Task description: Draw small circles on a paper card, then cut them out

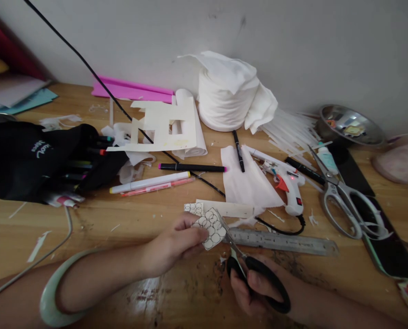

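Pinching circle-patterned paper (pixel 211 229) in left hand (pixel 176 241), gripping scissors (pixel 236 249) in right hand (pixel 257 279).
Could slice drawn circles if tilting paper mid-cut.

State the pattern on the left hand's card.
The card shows dark outlined circles on white, in the head view.

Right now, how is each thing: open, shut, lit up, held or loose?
Left hand: pinching the patterned paper
Right hand: gripping the black-handled scissors
Black-handled scissors: handles spread, blades at the patterned paper
Grey scissors: lying down, not held
Glue gun: lying on its side, red light lit
Pen case: open, pens inside
Metal bowl: uncovered, small things inside
White roll: end hanging loose
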`<state>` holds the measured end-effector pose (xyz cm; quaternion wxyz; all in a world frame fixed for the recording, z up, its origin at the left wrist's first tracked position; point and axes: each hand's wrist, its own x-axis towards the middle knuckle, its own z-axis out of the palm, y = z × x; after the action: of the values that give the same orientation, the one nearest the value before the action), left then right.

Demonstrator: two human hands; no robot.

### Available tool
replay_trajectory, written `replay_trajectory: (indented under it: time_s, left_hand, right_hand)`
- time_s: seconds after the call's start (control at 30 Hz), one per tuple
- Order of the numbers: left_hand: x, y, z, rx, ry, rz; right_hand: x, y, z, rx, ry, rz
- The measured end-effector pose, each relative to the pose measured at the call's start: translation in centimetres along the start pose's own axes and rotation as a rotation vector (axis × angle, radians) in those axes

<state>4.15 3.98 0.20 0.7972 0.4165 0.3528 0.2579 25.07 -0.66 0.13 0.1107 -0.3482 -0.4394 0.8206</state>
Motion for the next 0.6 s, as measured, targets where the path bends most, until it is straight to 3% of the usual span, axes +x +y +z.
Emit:
replay_trajectory:
  time_s: [0.33, 0.47, 0.6]
  left_hand:
    - [0.0, 0.6, 0.3, 0.002, 0.042, -0.008]
    - [0.1, 0.7, 0.4, -0.047, 0.078, -0.069]
    - [0.4, 0.7, 0.4, -0.158, -0.017, -0.087]
  right_hand:
    - [0.3, -0.6, 0.2, 0.013, 0.018, 0.03]
    - [0.2, -0.9, 0.4, -0.008, 0.032, 0.023]
    - [0.1, -1.4, 0.6, 0.005, 0.041, 0.01]
